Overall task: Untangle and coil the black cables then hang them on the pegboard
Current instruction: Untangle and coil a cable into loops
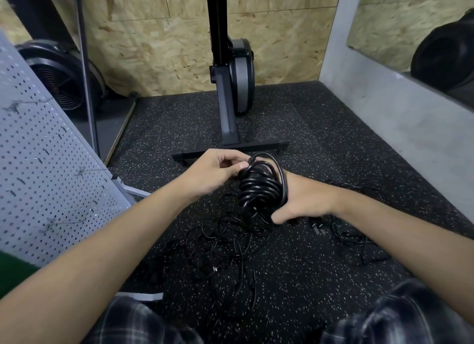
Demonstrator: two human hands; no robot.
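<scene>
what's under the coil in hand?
Loose tangled cables on the speckled floor. The right hand grips the coil, hiding the floor beneath its palm.

Two hands showing: left hand (213, 172), right hand (302, 200). One fat black cable coil (259, 187) sitting in them. Two messy bunches of thin black cables lying below: big bunch (225, 243), small bunch (356, 238). Cables inside bunches too tangled for counting. One gray pegboard (38, 138) standing at left. Few little hooks (38, 160) sticking out of it, too small for counting. One black exercise machine (230, 87) standing at back.
</scene>
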